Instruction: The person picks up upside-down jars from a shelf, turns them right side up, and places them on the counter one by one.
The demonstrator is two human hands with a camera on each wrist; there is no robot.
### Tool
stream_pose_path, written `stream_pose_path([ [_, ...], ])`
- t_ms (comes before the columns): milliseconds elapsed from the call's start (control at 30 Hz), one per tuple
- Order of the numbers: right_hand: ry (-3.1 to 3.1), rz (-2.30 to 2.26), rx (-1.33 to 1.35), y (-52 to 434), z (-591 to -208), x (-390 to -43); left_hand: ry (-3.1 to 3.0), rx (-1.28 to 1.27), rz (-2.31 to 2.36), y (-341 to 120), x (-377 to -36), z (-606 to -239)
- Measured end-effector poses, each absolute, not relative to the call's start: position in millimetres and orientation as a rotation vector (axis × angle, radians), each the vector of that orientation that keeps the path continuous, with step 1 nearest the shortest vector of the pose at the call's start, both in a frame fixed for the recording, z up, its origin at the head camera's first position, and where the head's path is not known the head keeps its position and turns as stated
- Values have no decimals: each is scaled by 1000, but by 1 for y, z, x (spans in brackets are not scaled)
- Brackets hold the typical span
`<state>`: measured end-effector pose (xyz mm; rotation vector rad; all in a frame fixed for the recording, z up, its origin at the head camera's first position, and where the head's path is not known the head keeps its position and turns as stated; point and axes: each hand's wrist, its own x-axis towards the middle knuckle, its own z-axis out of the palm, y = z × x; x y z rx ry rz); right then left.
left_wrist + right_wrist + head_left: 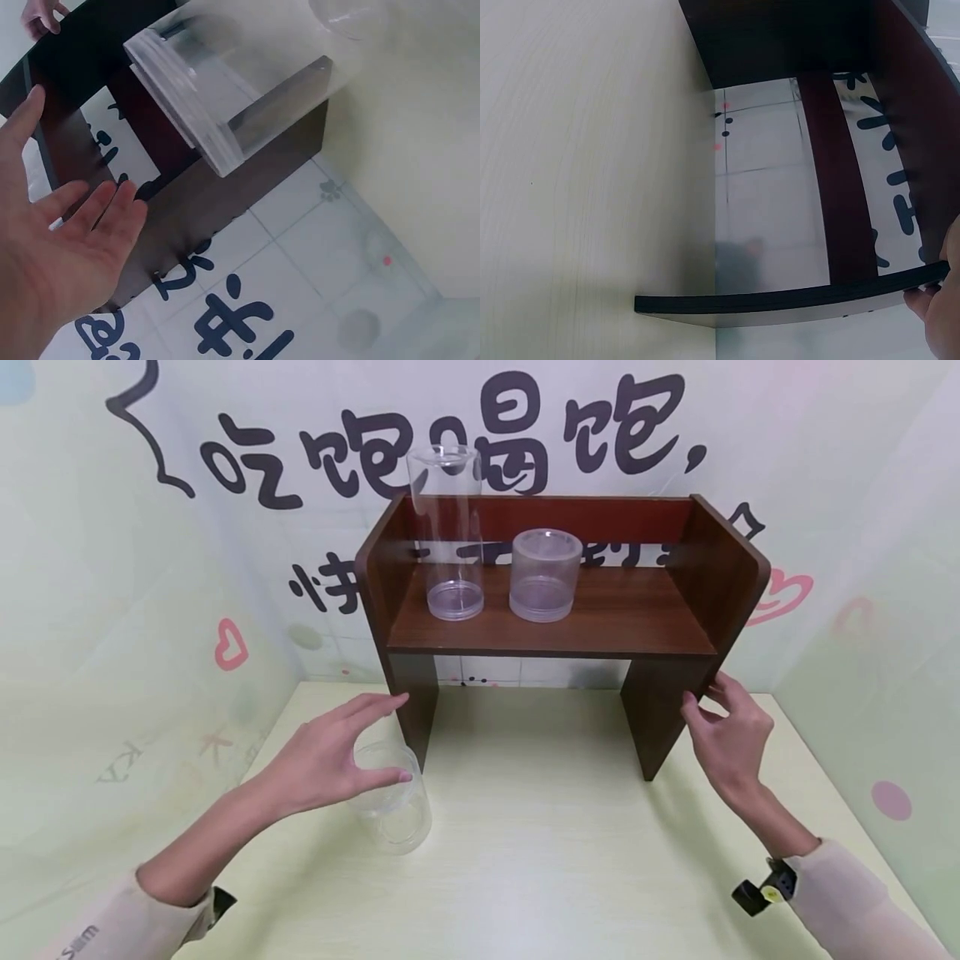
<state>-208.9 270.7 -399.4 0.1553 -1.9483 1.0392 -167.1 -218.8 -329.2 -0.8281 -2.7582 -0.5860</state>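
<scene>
One brown shelf (637, 614), right of the frame's centre, is pinched at its right panel by the right hand (733, 739). On its board stand a tall cup (447, 560) and a short cup (545, 577). At lower left, the left hand (322, 768), fingers spread, holds nothing near a clear jar (397, 814) on the tabletop (517, 860). Probably the step is reaching while steadying; next move calls for a gentle grip.
</scene>
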Motion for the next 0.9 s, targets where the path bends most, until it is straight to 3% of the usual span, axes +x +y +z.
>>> stream_pose_path([
  [333, -1943, 1038, 166, 272, -401, -209, -2414, -823, -942, -200, -175, -306],
  [900, -1926, 1019, 178, 271, -402, -210, -2229, -822, -941, -155, -198, -264],
])
